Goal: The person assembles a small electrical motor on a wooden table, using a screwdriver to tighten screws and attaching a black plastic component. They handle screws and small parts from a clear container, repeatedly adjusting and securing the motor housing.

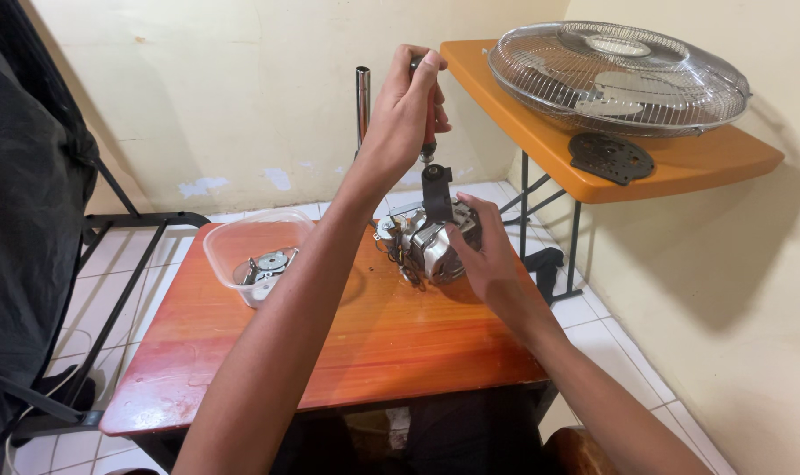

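Nearest you, the glossy orange-brown wooden tabletop runs bare from its front edge up to the work, leaving open room between your forearms. Your right hand wraps around the side of the silver metal fan motor with black top piece, fingers curled on its casing and thumb toward the black part; the motor stands upright on the tabletop, right of centre and close to the right edge. To the left, apart from the motor, the clear plastic container holding small metal parts sits near the rear left corner. Above the motor, your left hand is closed in a fist around the red-handled screwdriver, whose shaft points straight down at the black top piece. Behind it a chrome metal pole rises upright. Farther right, an orange plastic folding table carries a round wire fan guard and a flat black plate. At far left a dark cloth hangs over a black metal frame, narrowing that side.
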